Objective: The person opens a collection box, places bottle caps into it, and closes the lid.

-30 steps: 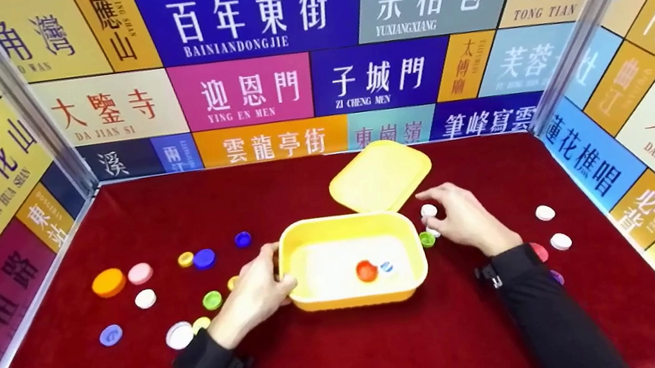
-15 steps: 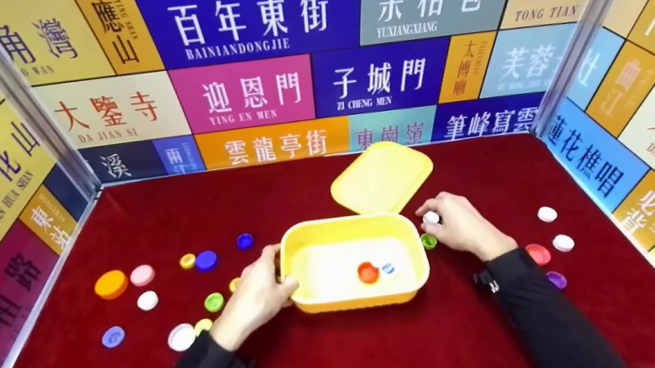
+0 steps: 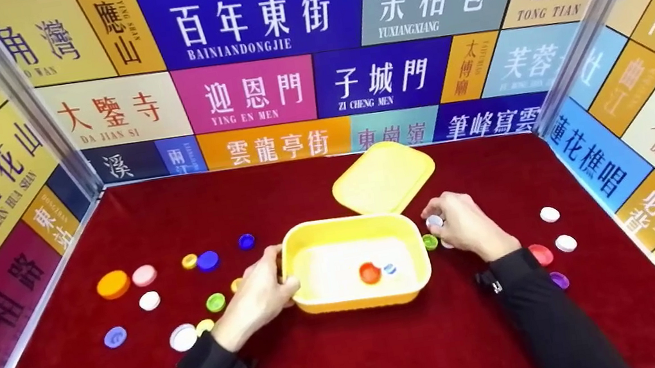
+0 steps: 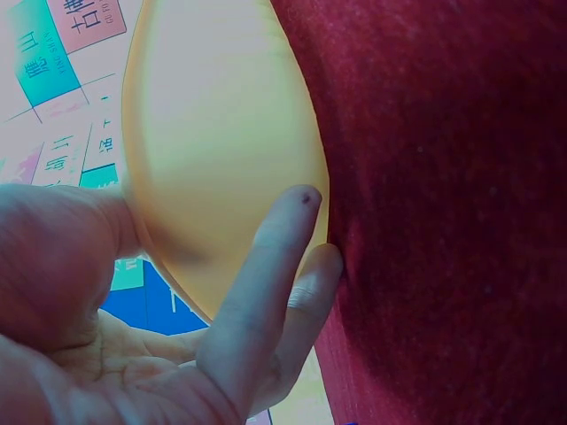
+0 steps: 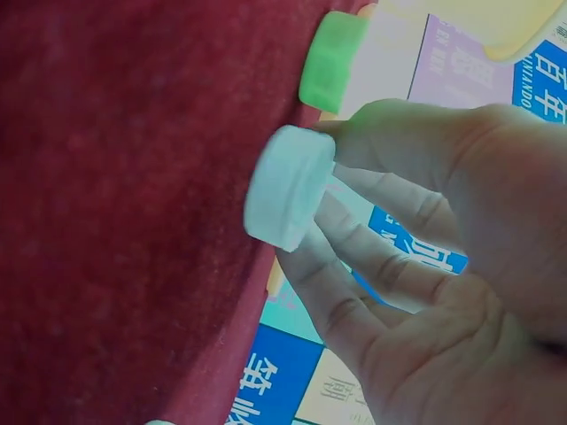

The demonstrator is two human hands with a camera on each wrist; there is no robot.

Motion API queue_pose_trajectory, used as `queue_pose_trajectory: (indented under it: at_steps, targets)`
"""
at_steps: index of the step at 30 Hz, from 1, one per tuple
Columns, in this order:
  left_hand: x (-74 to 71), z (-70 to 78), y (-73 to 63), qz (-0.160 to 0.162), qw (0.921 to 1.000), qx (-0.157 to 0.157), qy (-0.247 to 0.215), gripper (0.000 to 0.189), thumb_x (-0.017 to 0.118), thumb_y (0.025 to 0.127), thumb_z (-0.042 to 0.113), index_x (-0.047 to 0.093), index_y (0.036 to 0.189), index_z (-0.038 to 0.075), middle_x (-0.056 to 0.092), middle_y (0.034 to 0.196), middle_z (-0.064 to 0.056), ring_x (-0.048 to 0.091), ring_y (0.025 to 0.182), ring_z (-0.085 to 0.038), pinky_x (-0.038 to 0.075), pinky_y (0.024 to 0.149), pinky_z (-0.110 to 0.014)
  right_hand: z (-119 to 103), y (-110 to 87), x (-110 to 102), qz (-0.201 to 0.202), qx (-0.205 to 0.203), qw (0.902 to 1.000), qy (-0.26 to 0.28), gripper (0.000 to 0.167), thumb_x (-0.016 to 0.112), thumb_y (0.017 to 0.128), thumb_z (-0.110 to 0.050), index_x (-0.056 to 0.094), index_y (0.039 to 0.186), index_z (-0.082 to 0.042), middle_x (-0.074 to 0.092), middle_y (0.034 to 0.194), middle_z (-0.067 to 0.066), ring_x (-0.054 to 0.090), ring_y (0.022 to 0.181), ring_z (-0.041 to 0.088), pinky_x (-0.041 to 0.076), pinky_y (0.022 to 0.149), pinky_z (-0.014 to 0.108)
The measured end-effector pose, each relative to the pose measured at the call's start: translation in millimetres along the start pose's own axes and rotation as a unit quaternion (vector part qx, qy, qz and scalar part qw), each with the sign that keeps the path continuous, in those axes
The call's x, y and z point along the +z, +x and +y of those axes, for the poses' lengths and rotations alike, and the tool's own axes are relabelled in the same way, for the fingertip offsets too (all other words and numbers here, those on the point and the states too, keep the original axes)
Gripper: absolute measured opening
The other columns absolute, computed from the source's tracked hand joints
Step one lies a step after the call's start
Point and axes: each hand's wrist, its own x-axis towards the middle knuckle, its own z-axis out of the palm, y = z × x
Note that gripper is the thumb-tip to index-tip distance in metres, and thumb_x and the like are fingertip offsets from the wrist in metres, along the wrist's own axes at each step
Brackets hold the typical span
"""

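My left hand grips the left end of a yellow plastic container, thumb at the rim and fingers against the outer wall. A red bottle cap and a small blue-and-white piece lie inside. Right of the container, my right hand pinches a white bottle cap between thumb and fingertips, low over the cloth. Beside it lies a green bottle cap. Another white cap is partly hidden under the right hand.
A yellow lid lies behind the container. Several coloured caps, among them an orange cap, are scattered on the left. More lie on the right, including a purple cap. Printed panels wall in the red cloth.
The right hand has closed its fingers on the white cap and drawn it slightly nearer. The left hand and the container stay in place; the head view shifts slightly.
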Motion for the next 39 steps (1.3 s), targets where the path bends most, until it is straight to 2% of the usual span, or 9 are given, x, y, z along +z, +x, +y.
queue_pose_trajectory:
  at_steps: [7, 13, 20, 27, 32, 39]
  targets:
    - [1.3, -1.2, -1.3, -0.001, 1.0, 0.0, 0.005, 0.07, 0.075, 0.1, 0.005, 0.055, 0.167, 0.004, 0.08, 0.132, -0.02, 0.081, 0.082, -0.019, 0.071, 0.07, -0.032, -11, -2.1, -9, 0.03, -0.012, 0.9994, 0.012, 0.021, 0.077, 0.102, -0.004, 0.087, 0.12, 0.001, 0.078, 0.113, 0.021, 0.074, 0.103, 0.039, 0.066, 0.095, 0.055]
    - [2.9, -3.1, -2.5, -0.001, 1.0, 0.0, 0.007, 0.07, 0.075, 0.1, 0.006, 0.055, 0.167, 0.004, 0.08, 0.133, -0.02, 0.08, 0.081, -0.019, 0.071, 0.071, -0.032, -30, -5.7, -18, 0.047, -0.031, 0.9982, 0.022, 0.02, 0.08, 0.104, -0.006, 0.087, 0.122, -0.002, 0.077, 0.111, 0.019, 0.078, 0.1, 0.035, 0.069, 0.094, 0.052]
    - [6.0, -3.5, -1.6, -0.004, 1.0, -0.003, -0.002, 0.071, 0.075, 0.1, 0.006, 0.054, 0.167, 0.004, 0.08, 0.128, -0.019, 0.081, 0.083, -0.019, 0.071, 0.07, -0.031, -57, -14.4, -25, 0.063, -0.07, 0.9943, 0.05, 0.015, 0.081, 0.105, -0.006, 0.087, 0.118, -0.004, 0.077, 0.111, 0.016, 0.081, 0.097, 0.03, 0.073, 0.092, 0.052]
    - [8.1, -2.3, -0.3, -0.005, 1.0, 0.001, 0.0, 0.07, 0.075, 0.101, 0.006, 0.054, 0.168, 0.004, 0.079, 0.136, -0.02, 0.081, 0.085, -0.02, 0.071, 0.07, -0.031, -83, -24.4, -23, 0.067, -0.126, 0.9885, 0.051, 0.016, 0.085, 0.103, -0.006, 0.087, 0.118, -0.002, 0.08, 0.112, 0.015, 0.078, 0.098, 0.03, 0.072, 0.09, 0.05]
    - [5.7, -2.0, -0.2, -0.004, 1.0, 0.0, 0.001, 0.07, 0.075, 0.101, 0.006, 0.054, 0.168, 0.004, 0.078, 0.138, -0.021, 0.082, 0.088, -0.021, 0.072, 0.071, -0.032, -98, -27.4, -11, 0.055, -0.169, 0.9836, 0.032, 0.015, 0.085, 0.103, -0.007, 0.087, 0.117, -0.003, 0.081, 0.11, 0.015, 0.076, 0.099, 0.035, 0.067, 0.09, 0.048]
    - [-1.5, -2.1, 0.5, -0.005, 1.0, 0.0, 0.007, 0.071, 0.075, 0.101, 0.007, 0.052, 0.169, 0.003, 0.079, 0.137, -0.021, 0.082, 0.089, -0.021, 0.072, 0.073, -0.032, -110, -26.7, 2, 0.013, -0.212, 0.9769, 0.022, 0.019, 0.086, 0.101, -0.002, 0.085, 0.119, 0.001, 0.082, 0.111, 0.017, 0.077, 0.099, 0.034, 0.071, 0.089, 0.048]
